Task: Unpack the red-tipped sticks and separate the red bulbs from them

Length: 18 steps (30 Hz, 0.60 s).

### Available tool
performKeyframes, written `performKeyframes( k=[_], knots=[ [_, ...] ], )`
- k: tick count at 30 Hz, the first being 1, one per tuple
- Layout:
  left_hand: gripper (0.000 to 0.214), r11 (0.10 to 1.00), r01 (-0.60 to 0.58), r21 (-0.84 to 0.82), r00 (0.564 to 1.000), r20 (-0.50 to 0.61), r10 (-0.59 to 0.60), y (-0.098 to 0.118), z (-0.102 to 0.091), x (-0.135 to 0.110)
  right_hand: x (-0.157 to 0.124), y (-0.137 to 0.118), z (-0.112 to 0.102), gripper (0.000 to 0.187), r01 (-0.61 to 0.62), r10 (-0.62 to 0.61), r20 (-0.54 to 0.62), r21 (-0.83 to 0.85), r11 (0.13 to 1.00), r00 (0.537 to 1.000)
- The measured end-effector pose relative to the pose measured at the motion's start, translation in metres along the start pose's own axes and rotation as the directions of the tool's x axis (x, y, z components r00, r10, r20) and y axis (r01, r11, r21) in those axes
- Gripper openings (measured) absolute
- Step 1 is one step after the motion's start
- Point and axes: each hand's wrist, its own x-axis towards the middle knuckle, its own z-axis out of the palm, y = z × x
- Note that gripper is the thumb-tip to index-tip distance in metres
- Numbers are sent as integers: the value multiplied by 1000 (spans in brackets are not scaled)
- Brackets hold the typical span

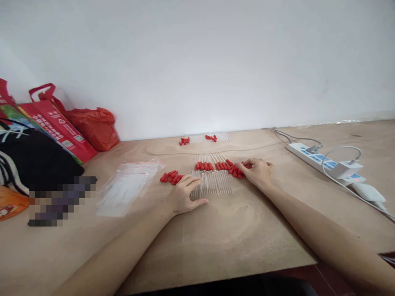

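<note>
Clear glass dropper tubes (217, 183) lie side by side in a row in front of me. My left hand (187, 197) rests at the row's left end, fingers apart, thumb low and nothing visibly held. Beyond it, more tubes (208, 158) have red rubber bulbs (204, 166) at their near ends. My right hand (259, 172) is closed at the right-hand pile of loose red bulbs (236, 172), thumb and fingers pinching at a bulb; the fingertips partly hide it. Another small pile of red bulbs (169, 177) sits beside my left hand.
Clear zip bags (128, 187) lie left. At the back are bags with tubes (196, 139) and red bulbs (184, 141). A power strip (317, 158) with plugs and a white cable (333, 177) is right. Red bags (95, 125) and a black bag (37, 160) stand left.
</note>
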Motion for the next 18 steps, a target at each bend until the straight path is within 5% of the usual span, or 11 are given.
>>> performKeyframes(
  k=[6,14,18],
  knots=[
    [44,995,-33,96,996,81,25,-12,-7,-6,15,2,2,35,-14,14,-16,-1,1000,1000],
    [32,990,16,142,995,91,-30,-9,-9,-1,48,-21,18,28,6,41,248,-185,983,968],
    [50,991,41,123,996,77,-51,-3,-5,0,58,-28,25,26,-60,139,343,-230,971,929]
  ],
)
